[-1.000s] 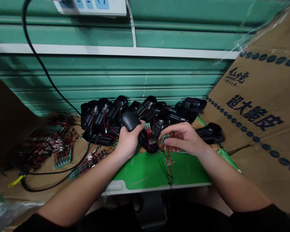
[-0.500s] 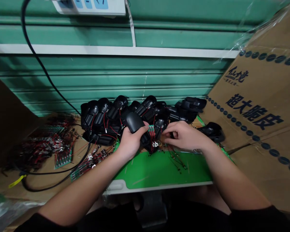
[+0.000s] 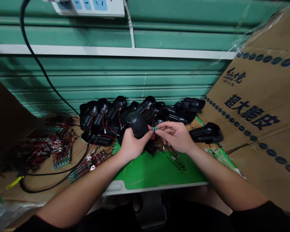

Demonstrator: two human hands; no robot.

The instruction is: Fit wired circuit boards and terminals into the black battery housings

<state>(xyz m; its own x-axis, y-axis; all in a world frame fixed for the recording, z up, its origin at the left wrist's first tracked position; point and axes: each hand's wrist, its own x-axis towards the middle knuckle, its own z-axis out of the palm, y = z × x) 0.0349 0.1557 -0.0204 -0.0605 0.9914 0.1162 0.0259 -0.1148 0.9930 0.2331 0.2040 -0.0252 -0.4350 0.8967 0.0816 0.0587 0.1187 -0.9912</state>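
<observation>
My left hand (image 3: 134, 144) is closed around a rounded black plastic housing (image 3: 137, 124), its thumb reaching the edge of a small green circuit board (image 3: 155, 128). From the other side, my right hand (image 3: 176, 136) pinches that board between thumb and fingers. Red and dark wires (image 3: 155, 143) hang from the board. Below the right hand, thin leads with small metal parts (image 3: 175, 158) lie over the green board top (image 3: 149, 174).
Behind my hands several black housings (image 3: 119, 103) with red wires are heaped. Bundles of wired circuit boards (image 3: 48, 141) lie left on cardboard. A black cable (image 3: 48, 77) loops down at left. A carton (image 3: 261, 96) stands at right, a green slatted wall (image 3: 145, 77) behind.
My right hand has moved left and inward to the circuit board, and its fingers have closed on it. The black housing has turned slightly in my left hand.
</observation>
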